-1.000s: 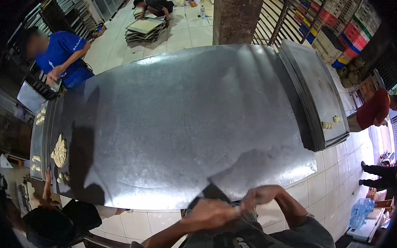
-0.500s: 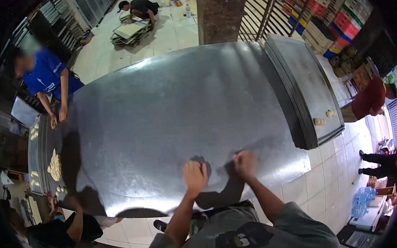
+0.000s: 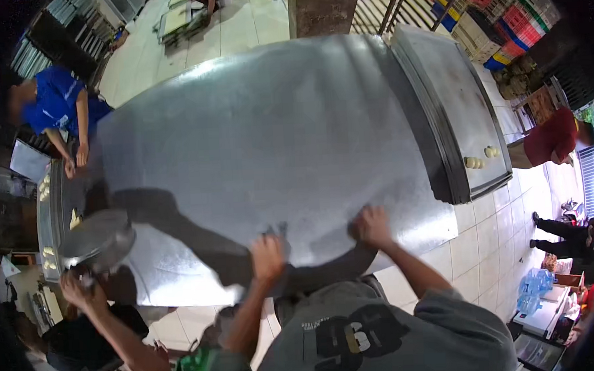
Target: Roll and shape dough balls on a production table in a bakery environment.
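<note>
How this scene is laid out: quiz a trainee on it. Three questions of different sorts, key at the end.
1. True or false: the left hand and the right hand are both at the near edge of the metal table.
2. The two pale dough pieces on the right lie on: A the floor tiles; B the dark tray at the table's right end; C a stack of paper.
3. Fill in: the person at the far left wears a ___ shirt.
Key: 1 true; 2 B; 3 blue.

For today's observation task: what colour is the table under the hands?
Silver-grey table, head view.
</note>
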{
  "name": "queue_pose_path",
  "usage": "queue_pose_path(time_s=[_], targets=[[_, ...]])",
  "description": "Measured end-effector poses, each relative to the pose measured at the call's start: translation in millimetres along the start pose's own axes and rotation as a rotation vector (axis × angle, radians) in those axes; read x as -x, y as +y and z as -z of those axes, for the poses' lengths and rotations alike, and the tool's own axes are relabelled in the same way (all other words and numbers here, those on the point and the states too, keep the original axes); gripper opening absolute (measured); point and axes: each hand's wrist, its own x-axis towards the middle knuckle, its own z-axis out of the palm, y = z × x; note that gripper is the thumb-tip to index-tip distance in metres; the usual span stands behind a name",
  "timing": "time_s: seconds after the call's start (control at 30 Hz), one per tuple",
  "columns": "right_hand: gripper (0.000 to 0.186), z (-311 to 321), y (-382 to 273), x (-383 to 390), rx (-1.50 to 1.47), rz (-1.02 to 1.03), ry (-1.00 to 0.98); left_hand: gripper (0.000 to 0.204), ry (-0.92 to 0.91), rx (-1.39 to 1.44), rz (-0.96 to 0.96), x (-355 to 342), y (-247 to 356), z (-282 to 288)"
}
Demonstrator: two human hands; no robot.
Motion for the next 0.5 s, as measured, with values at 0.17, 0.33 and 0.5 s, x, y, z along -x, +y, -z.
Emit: queue_pose_path(time_s=[0.17, 0.33, 0.5], targets=[[0.016, -3.7, -58.7, -114.0, -0.067, -0.670, -0.941, 0.009, 0.214, 0.241, 0.390, -64.2, 24.3, 16.0], [0.023, 7.4, 2.5, -15.8, 0.020, -0.022, -0.363, 0.011, -0.200, 0.197, 0.038, -4.8, -25.3, 23.5], [0.022, -34.1, -52.0, -107.5, -0.058, -0.716, -0.742, 0.011, 0.099, 0.302, 0.383, -60.2, 14.8, 11.0]])
